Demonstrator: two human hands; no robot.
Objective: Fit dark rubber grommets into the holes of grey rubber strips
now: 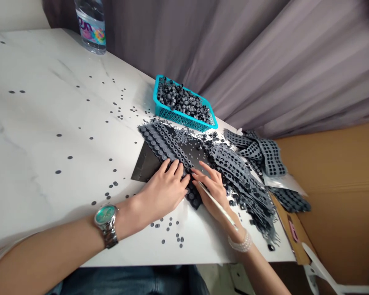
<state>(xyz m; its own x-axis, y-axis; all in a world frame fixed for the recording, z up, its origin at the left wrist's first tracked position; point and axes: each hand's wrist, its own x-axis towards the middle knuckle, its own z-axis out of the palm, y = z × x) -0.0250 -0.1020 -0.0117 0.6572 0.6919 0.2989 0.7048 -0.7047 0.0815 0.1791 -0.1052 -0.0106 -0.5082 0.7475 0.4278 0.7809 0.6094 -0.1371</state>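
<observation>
the left hand [162,188] lies flat, fingers pressing the studded rubber sheet [166,141]. touching it, the right hand [210,186] pinches a thin stick [221,209]. beyond them many rows keep their studs. farther off, the basket [178,116] is heaped with pieces, and stripped sheets [249,180] pile up to the right.

white marble table [43,123], teal basket [172,115], rubber sheets [169,143]

Left half of table [33,123] open, only loose rubber discs [58,171] scattered. Ahead blocked by rubber sheet [162,139] and teal basket [184,116]; right side clogged with rubber strip pile [246,180]. Bottle [92,24] at far edge, curtain [264,61] close behind.
</observation>
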